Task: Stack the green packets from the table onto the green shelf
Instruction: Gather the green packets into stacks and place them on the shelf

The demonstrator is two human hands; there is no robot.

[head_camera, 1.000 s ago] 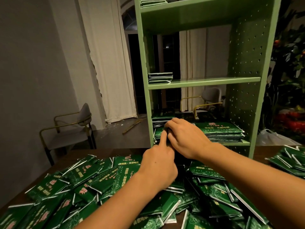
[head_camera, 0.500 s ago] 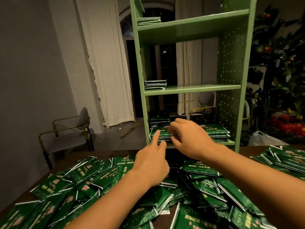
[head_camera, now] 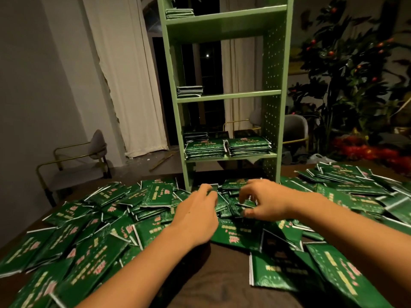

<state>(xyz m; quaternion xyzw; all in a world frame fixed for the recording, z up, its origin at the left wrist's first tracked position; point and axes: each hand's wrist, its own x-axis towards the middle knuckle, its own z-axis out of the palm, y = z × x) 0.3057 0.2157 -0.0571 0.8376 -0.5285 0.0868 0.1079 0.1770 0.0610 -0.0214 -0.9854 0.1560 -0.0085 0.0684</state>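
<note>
Early in task. A few short stacks already on green shelf point(head_camera: 224, 95): two side by side on lowest board, small ones higher up. Bulk of green packets point(head_camera: 155, 194) loose on desk point(head_camera: 200, 283). Left hand point(head_camera: 195, 216) and right hand point(head_camera: 264, 203) down in pile, fingers curled; grip state unclear, blurred.

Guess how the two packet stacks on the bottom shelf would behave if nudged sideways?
The stacks look glossy, so the packets would probably slide over each other and fan out. They are flat and low, so toppling seems unlikely. The shelf is smooth; a whole stack may shift.
</note>
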